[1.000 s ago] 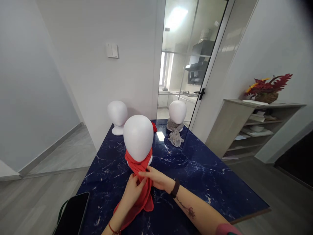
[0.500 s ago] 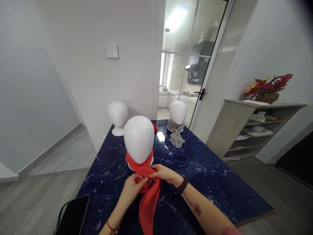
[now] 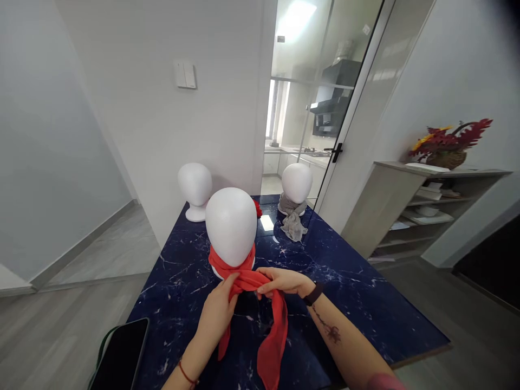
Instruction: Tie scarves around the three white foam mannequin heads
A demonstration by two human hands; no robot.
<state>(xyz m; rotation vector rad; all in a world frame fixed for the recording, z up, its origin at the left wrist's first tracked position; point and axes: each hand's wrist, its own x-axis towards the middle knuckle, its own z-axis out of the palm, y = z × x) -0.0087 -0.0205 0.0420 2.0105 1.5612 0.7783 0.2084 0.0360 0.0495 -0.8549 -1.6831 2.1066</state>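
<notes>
Thin red cloth scarf (image 3: 251,278): was wrapped round the neck of the smooth white mannequin head (image 3: 231,225) standing nearest, its cloth gathered in front between both hands; a long tail dropped from the right side, and a shorter end showed below the left.
Bare left hand (image 3: 219,300): was nearly closed, thumb over the scarf at the left of the gathering, some fingers hidden behind it; a thin red string bracelet (image 3: 186,374) circled the wrist.
Bare right hand (image 3: 284,280): had thumb and fingers pinched together on the scarf where the long tail began; a dark brown wristband (image 3: 313,293) sat above it.
Glossy dark blue desk with white veining (image 3: 325,287): carried the heads and, at its near left edge, a black flat-screened phone (image 3: 122,355).
Bare-necked white mannequin head (image 3: 195,184): stood upright at the back left.
Other white mannequin head (image 3: 297,183): stood at the back right, a crinkled grey scarf (image 3: 294,226) round its neck with the end lying in front.
Bright red item (image 3: 258,209): lay partly hidden behind the nearest head.
</notes>
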